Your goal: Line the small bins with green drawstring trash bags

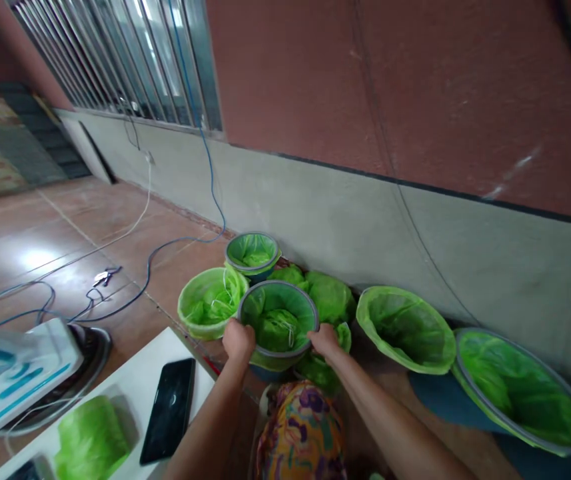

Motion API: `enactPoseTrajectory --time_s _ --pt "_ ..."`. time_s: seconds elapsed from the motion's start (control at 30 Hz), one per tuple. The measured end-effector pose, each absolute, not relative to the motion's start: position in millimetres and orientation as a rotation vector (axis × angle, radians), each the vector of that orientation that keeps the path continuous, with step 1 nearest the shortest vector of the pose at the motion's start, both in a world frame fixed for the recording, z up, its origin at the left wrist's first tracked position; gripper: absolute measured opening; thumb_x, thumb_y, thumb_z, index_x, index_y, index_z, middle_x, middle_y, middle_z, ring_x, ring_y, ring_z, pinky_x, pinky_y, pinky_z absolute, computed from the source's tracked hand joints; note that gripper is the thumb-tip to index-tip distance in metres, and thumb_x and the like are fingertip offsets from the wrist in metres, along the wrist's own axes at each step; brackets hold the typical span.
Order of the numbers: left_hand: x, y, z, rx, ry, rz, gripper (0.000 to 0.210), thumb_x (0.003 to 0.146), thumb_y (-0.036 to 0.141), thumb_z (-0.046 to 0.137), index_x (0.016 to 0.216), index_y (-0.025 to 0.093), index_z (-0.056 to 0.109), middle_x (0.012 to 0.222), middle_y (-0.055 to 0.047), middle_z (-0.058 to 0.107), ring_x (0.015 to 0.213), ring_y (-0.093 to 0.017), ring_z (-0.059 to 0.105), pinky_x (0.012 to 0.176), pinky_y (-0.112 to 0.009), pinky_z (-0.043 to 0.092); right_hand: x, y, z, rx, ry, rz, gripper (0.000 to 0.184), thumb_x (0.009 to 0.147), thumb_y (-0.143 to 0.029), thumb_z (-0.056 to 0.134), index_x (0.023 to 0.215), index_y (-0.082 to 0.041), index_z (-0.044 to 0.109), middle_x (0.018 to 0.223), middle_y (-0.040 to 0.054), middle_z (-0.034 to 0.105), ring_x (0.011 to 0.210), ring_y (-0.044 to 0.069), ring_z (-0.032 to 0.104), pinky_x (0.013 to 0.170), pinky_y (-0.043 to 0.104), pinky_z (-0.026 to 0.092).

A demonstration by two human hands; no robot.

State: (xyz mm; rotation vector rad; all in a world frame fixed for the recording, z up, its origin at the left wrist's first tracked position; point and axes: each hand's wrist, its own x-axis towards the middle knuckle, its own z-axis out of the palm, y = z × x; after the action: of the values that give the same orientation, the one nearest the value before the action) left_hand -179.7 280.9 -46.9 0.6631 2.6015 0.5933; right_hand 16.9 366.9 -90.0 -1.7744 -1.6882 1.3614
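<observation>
Both my hands grip the grey rim of a round bucket [279, 288] lined with green mesh. My left hand [239, 341] closes on the rim's left side. On the right side, the fingers of my right hand [323, 339] are wrapped round the same rim. A bundle of green mesh with a white cord [278, 330] lies inside. Close by on the left stands another round container with green mesh [212, 303], also with white cord in it. Behind it is a grey-rimmed bucket [252, 249] with green mesh inside.
Green mesh bundles [329, 297] lie against the wall. Two larger mesh-lined containers [405, 327] stand on the right. To the left, a white table [165, 350] carries a black phone [169, 407] and a green mesh piece [92, 437]. Cables [150, 267] and keys [105, 275] lie on the floor.
</observation>
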Motion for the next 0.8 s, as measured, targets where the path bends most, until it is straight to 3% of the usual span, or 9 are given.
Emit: enactPoseTrajectory --time_s 0.1,0.2,0.33,0.43,0.57,0.7,0.8 --pt "-165 277 -1 0.848 2.598 0.693 0.030 0.079 0.025 0.051 0.101 0.009 0.063 0.098 -0.020 0.069 0.098 -0.033 0.065 0.083 -0.038 0.048 42 367 -48 -1.818 -1.625 1.309 0.013 0.066 -0.020 0.060 0.055 -0.018 0.052 0.048 0.0015 0.055 0.044 0.014 0.054 0.041 0.023 0.042" --pt "-146 273 49 1.028 2.493 0.880 0.038 0.078 0.026 0.054 0.112 0.010 0.060 0.092 -0.014 0.071 0.090 -0.026 0.066 0.078 -0.033 0.048 78 357 1 -1.700 -1.493 1.381 0.005 0.065 -0.021 0.057 0.065 -0.016 0.056 0.057 0.0019 0.060 0.049 0.014 0.057 0.044 0.023 0.047" --pt "-113 266 102 1.344 2.093 1.136 0.046 0.078 0.032 0.058 0.119 0.011 0.056 0.083 -0.007 0.069 0.074 -0.020 0.065 0.069 -0.027 0.047 143 321 55 -1.605 -1.360 1.357 0.017 0.064 -0.027 0.059 0.076 -0.015 0.057 0.063 0.0016 0.063 0.054 0.012 0.057 0.046 0.021 0.048" --pt "-79 251 120 1.435 1.843 1.187 0.048 0.075 0.032 0.064 0.118 0.012 0.055 0.088 -0.009 0.070 0.080 -0.021 0.065 0.074 -0.028 0.047 196 279 75 -1.603 -1.322 1.216 0.024 0.061 -0.035 0.063 0.075 -0.016 0.056 0.060 0.0001 0.059 0.051 0.012 0.053 0.043 0.021 0.044" --pt "-29 221 104 1.470 1.764 0.996 0.051 0.075 0.029 0.063 0.122 0.014 0.051 0.093 -0.012 0.070 0.088 -0.025 0.065 0.080 -0.032 0.048 260 217 62 -1.743 -1.314 1.076 0.026 0.061 -0.039 0.061 0.078 -0.020 0.057 0.061 0.0019 0.061 0.051 0.015 0.054 0.043 0.024 0.042" --pt "13 210 46 1.506 1.750 0.587 0.045 0.076 0.021 0.055 0.119 0.007 0.051 0.097 -0.019 0.068 0.094 -0.030 0.065 0.082 -0.036 0.048 304 179 14 -2.005 -1.299 0.894 0.023 0.062 -0.041 0.055 0.075 -0.022 0.059 0.065 0.0048 0.066 0.055 0.020 0.060 0.050 0.028 0.046" --pt "34 218 -5 1.501 1.667 0.383 0.044 0.074 0.018 0.056 0.117 0.009 0.053 0.104 -0.021 0.066 0.101 -0.031 0.064 0.089 -0.037 0.046 314 170 -27 -2.149 -1.257 0.881 0.024 0.064 -0.040 0.050 0.077 -0.022 0.061 0.061 0.0066 0.065 0.059 0.024 0.064 0.053 0.031 0.048"
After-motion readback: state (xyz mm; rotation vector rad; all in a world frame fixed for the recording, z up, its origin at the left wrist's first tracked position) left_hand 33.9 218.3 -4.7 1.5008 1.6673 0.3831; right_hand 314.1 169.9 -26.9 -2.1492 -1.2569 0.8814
